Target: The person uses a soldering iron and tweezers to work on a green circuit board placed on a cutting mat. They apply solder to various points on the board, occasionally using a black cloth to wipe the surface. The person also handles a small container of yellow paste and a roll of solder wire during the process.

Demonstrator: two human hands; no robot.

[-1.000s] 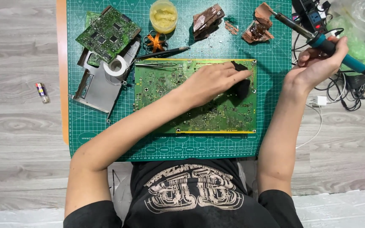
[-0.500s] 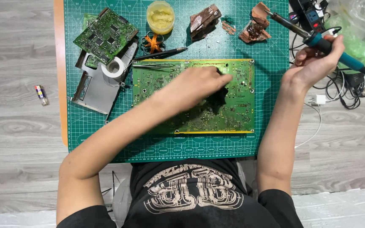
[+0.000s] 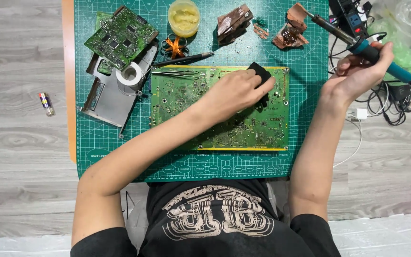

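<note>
A large green circuit board (image 3: 177,97) lies on a green cutting mat (image 3: 120,147). My left hand (image 3: 234,93) rests on the board's upper middle and grips a small black part (image 3: 260,72) that sticks up between its fingers. My right hand (image 3: 357,74) hovers off the mat's right edge and holds a blue-handled soldering iron (image 3: 362,46), whose metal tip points up-left toward a brown broken piece (image 3: 291,28). Tweezers (image 3: 174,73) lie on the board's top left edge.
A smaller circuit board (image 3: 120,35) sits on a grey metal plate (image 3: 108,97) with a roll of white tape (image 3: 130,74) at the mat's left. A yellow paste jar (image 3: 184,16), copper wick (image 3: 174,47), black pen (image 3: 184,59), cables (image 3: 386,102) and a battery (image 3: 46,103) lie around.
My left hand has slid left and up across the board, carrying the black part toward the top edge. My right hand with the iron has barely moved.
</note>
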